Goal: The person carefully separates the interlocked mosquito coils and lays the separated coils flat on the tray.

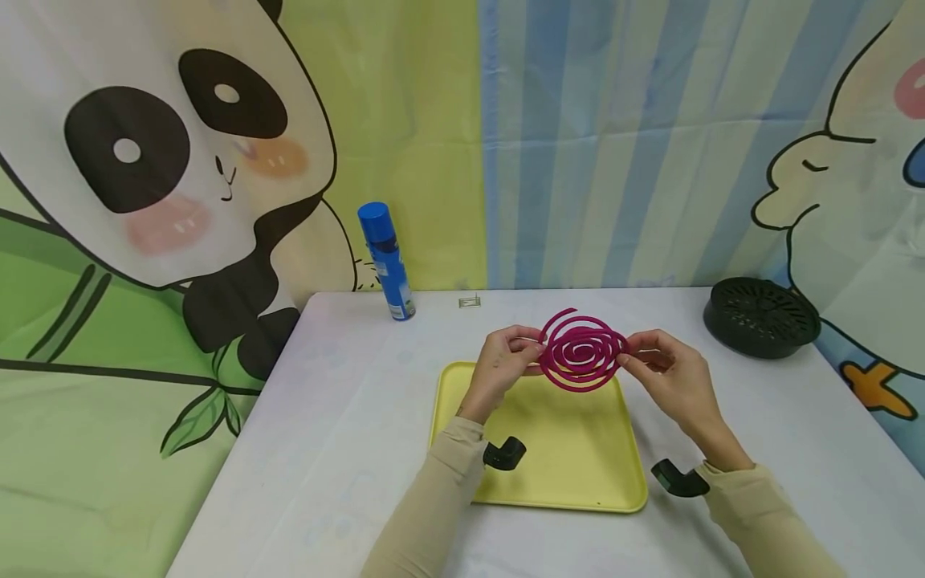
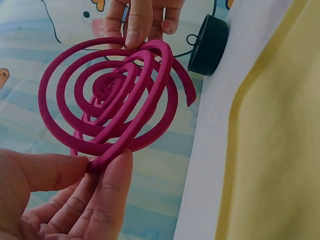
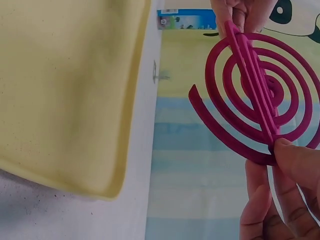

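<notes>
A pair of magenta mosquito coils [image 1: 580,352], seemingly interlocked, is held up over the far part of a yellow tray [image 1: 571,470]. My left hand [image 1: 501,368] pinches the left edge of the coils between thumb and fingers. On the opposite edge, the thumb and fingers of my right hand [image 1: 672,379] pinch them too. The left wrist view shows the spiral rings [image 2: 43,95] crossing at an angle, partly apart, with one loose outer end pointing away. In the right wrist view, one coil [image 3: 252,82] appears nearly edge-on against the other.
At the back left of the white table [image 1: 325,417] stands a blue spray can [image 1: 393,277] with a blue cap. A small metal stand [image 1: 470,302] lies near the back edge. The black round holder [image 1: 762,321] sits at the back right. Printed curtains hang behind.
</notes>
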Demonstrator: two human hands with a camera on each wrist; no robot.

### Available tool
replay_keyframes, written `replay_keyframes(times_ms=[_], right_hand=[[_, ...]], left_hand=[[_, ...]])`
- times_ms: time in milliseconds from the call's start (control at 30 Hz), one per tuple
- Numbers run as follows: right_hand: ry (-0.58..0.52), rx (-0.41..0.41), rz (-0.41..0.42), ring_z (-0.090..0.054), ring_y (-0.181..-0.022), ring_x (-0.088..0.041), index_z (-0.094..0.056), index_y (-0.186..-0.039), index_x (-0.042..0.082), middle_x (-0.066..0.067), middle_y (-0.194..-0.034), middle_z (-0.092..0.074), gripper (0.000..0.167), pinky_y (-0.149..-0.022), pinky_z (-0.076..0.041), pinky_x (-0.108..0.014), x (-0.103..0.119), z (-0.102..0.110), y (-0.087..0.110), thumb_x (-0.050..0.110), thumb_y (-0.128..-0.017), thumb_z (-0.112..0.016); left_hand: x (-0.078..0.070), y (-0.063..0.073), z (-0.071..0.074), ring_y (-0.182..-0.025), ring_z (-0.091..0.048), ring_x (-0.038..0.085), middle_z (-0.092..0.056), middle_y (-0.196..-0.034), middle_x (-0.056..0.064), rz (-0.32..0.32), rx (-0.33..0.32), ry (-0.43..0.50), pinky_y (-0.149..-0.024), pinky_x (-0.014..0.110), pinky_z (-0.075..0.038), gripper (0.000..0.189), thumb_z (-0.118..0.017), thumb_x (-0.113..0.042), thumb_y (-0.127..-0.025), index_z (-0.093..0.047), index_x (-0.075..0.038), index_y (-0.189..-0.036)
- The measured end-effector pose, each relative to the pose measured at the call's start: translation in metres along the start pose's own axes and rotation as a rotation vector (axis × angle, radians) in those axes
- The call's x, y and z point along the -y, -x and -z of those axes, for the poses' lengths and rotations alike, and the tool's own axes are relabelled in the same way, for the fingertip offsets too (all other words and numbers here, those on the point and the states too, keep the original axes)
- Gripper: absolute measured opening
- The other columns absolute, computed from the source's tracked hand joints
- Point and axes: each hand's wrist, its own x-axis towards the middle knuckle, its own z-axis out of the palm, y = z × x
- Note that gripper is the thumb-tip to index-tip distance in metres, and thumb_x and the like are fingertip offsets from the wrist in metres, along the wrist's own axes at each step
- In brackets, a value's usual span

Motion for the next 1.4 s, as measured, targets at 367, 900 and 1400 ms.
replay_keyframes(times_ms=[367,900,1400], right_hand=[[0.066,-0.028,0.161,-0.059,-0.083,0.013,-0.074,-0.107,0.004,-0.008,-0.098,-0.073,0.020,-0.075,-0.047,-0.003,-0.006,0.000,-0.001,0.005,-0.088,-0.077],[0.073,-0.154,0.241,-0.056,-0.080,0.006,-0.078,-0.100,0.011,-0.002,-0.094,-0.073,0.022,-0.073,-0.044,-0.004,0.001,0.002,0.001,-0.001,-0.081,-0.082],[0.195,-0.057,0.242,-0.054,-0.074,0.002,-0.075,-0.099,0.005,-0.005,-0.090,-0.074,0.015,-0.064,-0.043,-0.011,0.006,0.005,0.002,0.002,-0.085,-0.080]], left_hand=[[-0.003,0.001,0.003,-0.087,-0.077,0.023,-0.075,-0.099,0.018,0.006,0.103,-0.063,-0.083,0.040,-0.061,0.016,-0.065,-0.002,-0.097,-0.071,0.003,-0.112],[-0.009,0.004,0.002,-0.087,-0.074,0.015,-0.075,-0.099,0.014,-0.046,0.224,-0.174,-0.080,0.031,-0.061,0.017,-0.068,-0.011,-0.097,-0.073,0.002,-0.107],[-0.012,0.008,-0.004,-0.083,-0.072,0.009,-0.077,-0.096,0.006,-0.165,0.122,-0.415,-0.073,0.023,-0.060,0.014,-0.068,-0.015,-0.098,-0.076,-0.006,-0.106]])
